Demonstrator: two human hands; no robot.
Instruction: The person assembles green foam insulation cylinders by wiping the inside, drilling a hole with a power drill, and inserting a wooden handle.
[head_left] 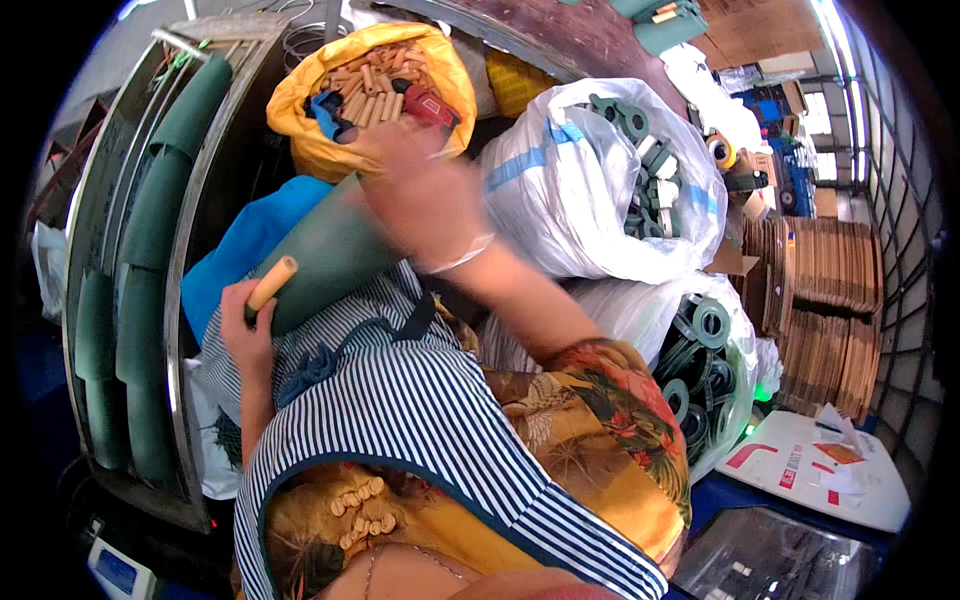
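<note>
Workshop: cardboard sheets (835, 350) are stacked at right; green tubes (155, 220) are lined up along the rack (245, 75) at left. Wooden dowels (375, 90) are held in the yellow sack (308, 155); green rings (630, 118) are seen in the white sack (540, 210) and the clear bag (590, 310). Dark green tube (330, 250) is laid at the striped apron's (420, 390) far edge. Single dowel (272, 282) is clamped by left hand's (246, 325) fingers at tube's near end; right hand (420, 190) is blurred at far end, finger state can't be told.

Fairly bright, glaring strip lights (844, 60) upper right, right hand (425, 195) motion-blurred, sheen along right edge of rack (181, 250), wall grid (892, 200) bowed, black corners
</note>
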